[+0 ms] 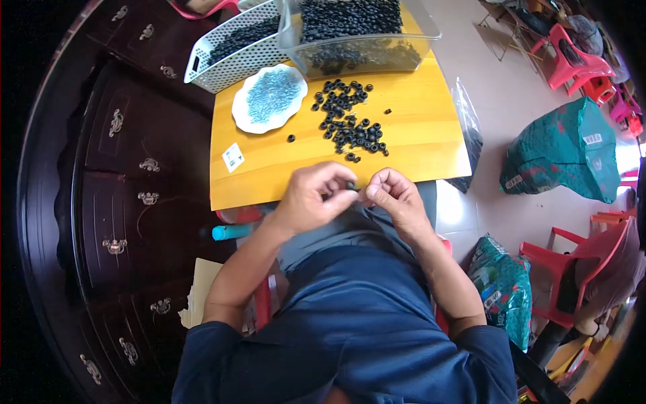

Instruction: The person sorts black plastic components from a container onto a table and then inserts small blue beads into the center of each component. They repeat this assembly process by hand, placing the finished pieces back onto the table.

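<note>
My left hand (311,198) pinches a small black ring-shaped part (350,185) between thumb and fingertips, just over the near edge of the yellow tabletop (420,135). Close beside it, my right hand (406,207) has thumb and forefinger pressed together near the part; what they hold is too small to make out. Loose black ring-shaped parts (367,140) lie scattered beyond my hands, with tiny pale bits among some of them. One black ring (291,138) sits apart to the left. A white scalloped plate (240,112) holds many small clear bluish pieces (272,95).
At the table's far side stand a clear plastic bin (363,60) and a white perforated basket (245,62), both holding black parts. A dark drawer cabinet (128,175) fills the left. Green sacks (552,151) and red chairs (572,60) are on the right, where another person (612,269) sits.
</note>
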`<move>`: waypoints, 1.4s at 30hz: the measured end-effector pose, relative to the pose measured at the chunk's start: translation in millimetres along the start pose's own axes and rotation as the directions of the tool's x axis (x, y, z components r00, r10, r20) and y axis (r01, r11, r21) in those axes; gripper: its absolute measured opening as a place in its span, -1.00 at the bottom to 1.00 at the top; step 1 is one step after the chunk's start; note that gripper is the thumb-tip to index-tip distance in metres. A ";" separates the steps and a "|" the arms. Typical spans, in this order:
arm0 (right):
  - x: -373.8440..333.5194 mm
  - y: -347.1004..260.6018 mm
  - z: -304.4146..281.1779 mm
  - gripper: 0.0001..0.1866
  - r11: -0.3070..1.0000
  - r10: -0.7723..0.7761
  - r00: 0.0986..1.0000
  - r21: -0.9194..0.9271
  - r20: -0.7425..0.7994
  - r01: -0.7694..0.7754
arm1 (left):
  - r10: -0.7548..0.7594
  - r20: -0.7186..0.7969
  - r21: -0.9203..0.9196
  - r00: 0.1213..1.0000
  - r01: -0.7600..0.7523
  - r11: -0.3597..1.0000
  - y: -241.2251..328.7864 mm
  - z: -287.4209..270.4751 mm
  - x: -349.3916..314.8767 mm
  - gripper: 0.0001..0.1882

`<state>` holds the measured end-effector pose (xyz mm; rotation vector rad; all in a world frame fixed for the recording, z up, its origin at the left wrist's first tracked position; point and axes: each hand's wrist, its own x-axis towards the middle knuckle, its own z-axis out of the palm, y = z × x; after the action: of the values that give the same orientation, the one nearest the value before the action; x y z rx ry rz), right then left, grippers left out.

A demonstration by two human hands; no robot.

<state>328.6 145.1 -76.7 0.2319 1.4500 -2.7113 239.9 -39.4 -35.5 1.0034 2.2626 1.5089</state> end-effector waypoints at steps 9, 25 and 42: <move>14.2 -23.7 -26.8 -0.88 0.888 -0.158 0.954 -0.460 -0.253 0.025 | -0.147 -0.347 0.023 0.926 0.165 0.986 -36.2 -131.2 66.9 -0.77; 67.4 -22.2 -30.5 -0.73 0.028 -0.491 0.867 -0.993 0.087 0.116 | 0.092 -0.383 0.391 0.919 0.072 0.918 -63.5 -234.7 207.2 -0.65; 54.6 -35.1 -44.7 -0.83 0.907 -0.233 0.913 -0.414 -0.335 0.079 | 0.049 0.102 0.295 0.994 -0.077 0.952 -45.4 -28.7 77.1 -0.82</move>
<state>275.1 202.9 -81.0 0.6691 2.1692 -2.5043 149.3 -19.8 -50.2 1.2101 2.4605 1.1339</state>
